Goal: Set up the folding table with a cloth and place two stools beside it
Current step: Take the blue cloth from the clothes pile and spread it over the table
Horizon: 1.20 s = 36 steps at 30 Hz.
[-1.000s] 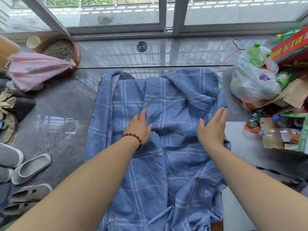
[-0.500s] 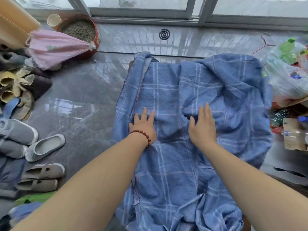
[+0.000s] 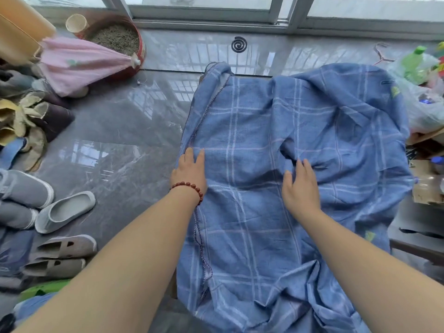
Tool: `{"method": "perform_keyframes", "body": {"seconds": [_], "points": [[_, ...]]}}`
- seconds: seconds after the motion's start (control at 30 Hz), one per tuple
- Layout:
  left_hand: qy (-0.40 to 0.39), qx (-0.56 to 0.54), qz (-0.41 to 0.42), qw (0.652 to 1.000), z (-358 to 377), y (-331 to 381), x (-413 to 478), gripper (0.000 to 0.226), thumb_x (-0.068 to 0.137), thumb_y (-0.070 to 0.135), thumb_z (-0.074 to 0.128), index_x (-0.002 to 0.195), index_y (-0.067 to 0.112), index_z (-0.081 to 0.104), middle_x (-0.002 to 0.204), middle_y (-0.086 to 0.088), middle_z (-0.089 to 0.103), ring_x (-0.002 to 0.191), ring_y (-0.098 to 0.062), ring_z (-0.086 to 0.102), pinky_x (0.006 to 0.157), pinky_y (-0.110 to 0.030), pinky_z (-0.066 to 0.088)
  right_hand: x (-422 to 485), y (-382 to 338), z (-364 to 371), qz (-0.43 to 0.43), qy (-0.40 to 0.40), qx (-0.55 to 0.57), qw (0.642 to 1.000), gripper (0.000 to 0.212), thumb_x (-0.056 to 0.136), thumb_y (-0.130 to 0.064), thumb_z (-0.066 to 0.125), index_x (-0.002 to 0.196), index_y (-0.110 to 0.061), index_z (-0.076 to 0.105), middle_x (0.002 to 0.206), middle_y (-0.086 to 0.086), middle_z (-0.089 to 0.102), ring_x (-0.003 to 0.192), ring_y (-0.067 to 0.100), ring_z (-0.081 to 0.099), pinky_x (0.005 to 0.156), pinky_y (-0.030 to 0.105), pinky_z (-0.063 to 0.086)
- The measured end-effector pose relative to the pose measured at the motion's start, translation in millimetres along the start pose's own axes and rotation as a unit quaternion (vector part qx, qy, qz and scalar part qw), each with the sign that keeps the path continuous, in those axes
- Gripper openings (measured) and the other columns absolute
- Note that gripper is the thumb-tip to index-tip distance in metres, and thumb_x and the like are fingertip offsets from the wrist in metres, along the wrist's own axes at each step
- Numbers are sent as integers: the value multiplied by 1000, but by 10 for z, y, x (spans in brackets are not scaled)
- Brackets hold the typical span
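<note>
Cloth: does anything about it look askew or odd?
Yes. The cloth is rumpled: a deep fold by the right hand, bunching at the near edge. The left hand lies flat on its hem.

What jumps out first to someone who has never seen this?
A wrinkled blue checked cloth fills the middle, with the left hand flat at its left edge and the right hand flat near its centre. Shoes lie on the floor at left, and a pink umbrella at upper left.
</note>
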<state>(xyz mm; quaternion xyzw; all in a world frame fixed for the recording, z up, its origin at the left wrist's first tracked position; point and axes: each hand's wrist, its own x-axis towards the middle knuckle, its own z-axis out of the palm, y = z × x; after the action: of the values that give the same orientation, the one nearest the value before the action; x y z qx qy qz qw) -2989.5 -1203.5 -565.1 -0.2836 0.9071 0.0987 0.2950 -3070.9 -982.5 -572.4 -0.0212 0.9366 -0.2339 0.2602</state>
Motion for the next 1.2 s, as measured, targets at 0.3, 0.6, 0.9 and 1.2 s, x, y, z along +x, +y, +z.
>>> {"method": "perform_keyframes", "body": {"seconds": [0.3, 0.6, 0.9, 1.2], "points": [[-33, -142, -50, 988, 243, -87, -357, 56, 92, 11, 50, 136, 5, 16, 118, -17, 50, 100, -34, 56, 81, -43, 46, -611, 369, 218, 22, 4, -73, 997, 61, 97, -30, 44, 146, -3, 20, 158, 9, 8, 145, 22, 9, 116, 37, 15], [-14, -174, 11, 985, 644, -103, -857, 52, 90, 19, 55, 127, 4, 21, 89, -12, 61, 73, -28, 55, 63, -34, 39, -1029, 594, 309, 7, -21, -90, 996, 67, 97, -32, 44, 149, -7, 10, 159, 4, 3, 145, 19, 4, 116, 36, 15], [23, -300, 16, 954, 1271, -14, -1583, 65, 87, 29, 61, 128, 15, 14, 83, -1, 51, 59, -16, 49, 57, -28, 38, -1405, 1077, 249, -33, -25, -95, 995, 65, 95, -35, 48, 145, -3, 24, 156, 11, 13, 143, 26, 15, 115, 38, 18], [46, -414, -98, 904, 1642, 48, -2135, 56, 89, 14, 57, 130, 14, 19, 112, -7, 54, 83, -20, 52, 73, -30, 40, -1864, 1547, 220, -21, -21, -139, 990, 66, 87, -61, 43, 132, -13, 43, 148, 1, 25, 136, 23, 25, 101, 50, 36]]}}
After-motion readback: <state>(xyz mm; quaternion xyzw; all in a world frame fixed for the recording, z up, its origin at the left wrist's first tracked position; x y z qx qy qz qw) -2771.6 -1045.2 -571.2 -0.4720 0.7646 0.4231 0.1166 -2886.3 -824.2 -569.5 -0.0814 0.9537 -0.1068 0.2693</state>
